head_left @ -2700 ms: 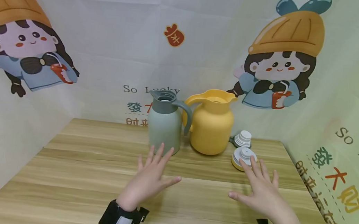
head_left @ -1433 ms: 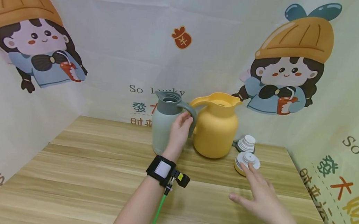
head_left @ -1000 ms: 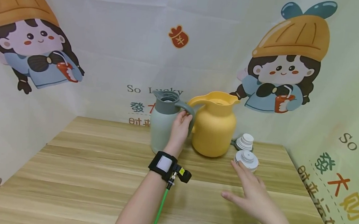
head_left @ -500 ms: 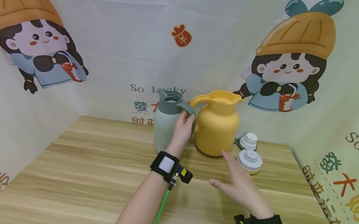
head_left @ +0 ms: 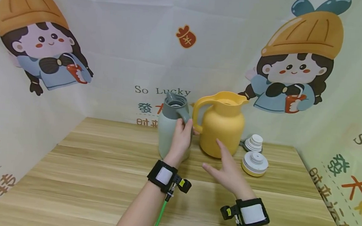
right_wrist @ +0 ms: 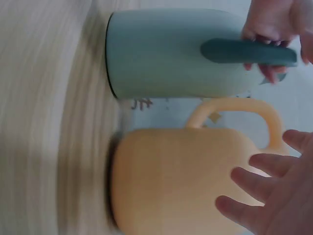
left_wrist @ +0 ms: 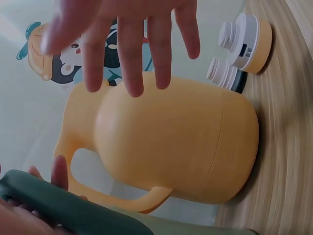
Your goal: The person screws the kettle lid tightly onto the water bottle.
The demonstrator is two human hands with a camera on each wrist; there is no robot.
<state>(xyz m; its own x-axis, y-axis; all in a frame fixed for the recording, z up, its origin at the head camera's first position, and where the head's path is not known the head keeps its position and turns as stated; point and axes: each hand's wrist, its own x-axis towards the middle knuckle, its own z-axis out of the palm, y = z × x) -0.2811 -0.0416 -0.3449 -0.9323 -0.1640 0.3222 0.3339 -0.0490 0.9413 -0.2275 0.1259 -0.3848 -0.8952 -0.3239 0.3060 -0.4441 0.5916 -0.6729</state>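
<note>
With the left hand, grips the green jug by its dark handle, in a closed curl, with fingertips passing through to the far side of the loop in the right wrist view. Has the green jug roughly upright near the back of the wooden table, just left of the yellow jug, with its spout toward the back wall and its handle turned to the person's side. Holds the right hand out before the yellow jug, with fingers and thumb spread well apart and nearly straight, gripping nothing. Cannot tell contact between those fingertips and the yellow body from a narrow gap. Shows the yellow jug upright and open-mouthed, with its spout to the right and its looped handle to the left, near the green jug. To the right of the yellow jug, has a white-topped grey lid and, just in front, a white-topped yellow lid. Wears a black wristband with a small camera and green cable on each arm. Faces a pale cloth backdrop with printed cartoon figures and "So Lucky" lettering.
</note>
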